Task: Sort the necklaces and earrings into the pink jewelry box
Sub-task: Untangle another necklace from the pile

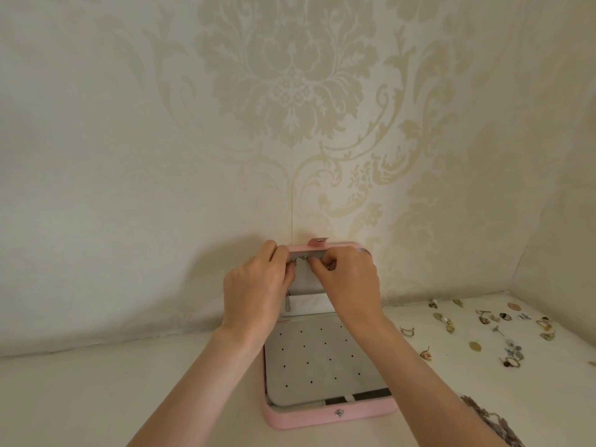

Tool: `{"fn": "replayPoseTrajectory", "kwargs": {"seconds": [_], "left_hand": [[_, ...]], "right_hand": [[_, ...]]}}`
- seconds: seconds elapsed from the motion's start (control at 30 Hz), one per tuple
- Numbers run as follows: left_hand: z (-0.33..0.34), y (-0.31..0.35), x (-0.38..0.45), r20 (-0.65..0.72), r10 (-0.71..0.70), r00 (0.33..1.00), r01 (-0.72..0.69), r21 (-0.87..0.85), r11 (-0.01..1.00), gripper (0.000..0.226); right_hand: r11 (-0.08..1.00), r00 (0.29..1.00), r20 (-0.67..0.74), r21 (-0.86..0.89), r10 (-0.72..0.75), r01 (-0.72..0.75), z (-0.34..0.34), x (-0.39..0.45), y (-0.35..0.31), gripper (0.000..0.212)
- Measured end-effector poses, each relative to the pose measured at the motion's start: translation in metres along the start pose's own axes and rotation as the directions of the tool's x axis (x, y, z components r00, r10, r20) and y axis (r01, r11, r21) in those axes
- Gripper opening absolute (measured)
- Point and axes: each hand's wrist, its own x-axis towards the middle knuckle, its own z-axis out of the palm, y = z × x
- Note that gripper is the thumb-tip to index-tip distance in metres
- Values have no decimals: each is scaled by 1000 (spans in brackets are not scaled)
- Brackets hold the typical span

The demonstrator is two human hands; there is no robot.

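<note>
Head view looks down on both forearms reaching forward over the pink jewelry box (322, 417), which lies open on the tabletop (96, 398) with its lid (335, 246) propped upright against the patterned wall (290, 108) at the far edge. Left hand (258, 291) and right hand (350, 282) meet at the top of the lid's grey lining, fingers curled, both pinching a thin silvery necklace (298, 261) stretched between them. A short length of chain with a small tag (287, 303) hangs below the left hand, beside the white pocket (309, 305) at the lid's foot. Beneath the arms sits the box's grey panel of small holes (319, 359). Loose earrings (483, 330) lie scattered toward the right edge, well apart from the box, and a brownish piece of fabric (493, 424) shows near the front right corner.
</note>
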Motion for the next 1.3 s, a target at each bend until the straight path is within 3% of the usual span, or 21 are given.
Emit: {"fn": "replayPoseTrajectory", "kwargs": {"seconds": [0.37,0.5,0.67,0.73,0.83,0.93,1.1,1.3], "left_hand": [[1,1,-21,20,-10,1000,11,-52,999,27],[-1,1,-23,56,-14,998,18,-68,998,33],[-5,-6,-34,151,12,989,0,-74,997,6],[-6,-8,-36,185,5,983,9,-79,997,4],[-4,-10,-40,209,24,978,-1,-109,994,23],[-4,-11,-40,214,23,977,8,-140,990,25],[0,-5,-40,231,-25,973,51,-108,993,25],[2,-6,-46,213,-31,977,74,-197,978,20]], "right_hand": [[987,973,185,-57,-139,152,-6,-9,19,17],[995,976,192,40,-101,95,-6,-14,20,13],[993,977,211,114,-19,-5,8,-23,11,14],[996,975,221,76,34,-51,15,-27,8,15],[993,969,221,-59,113,-102,25,-32,2,28],[990,975,196,-118,104,-81,29,-35,-3,20],[996,978,188,-23,85,-83,24,-36,0,15],[965,992,108,247,67,-92,3,-15,-11,7]]}}
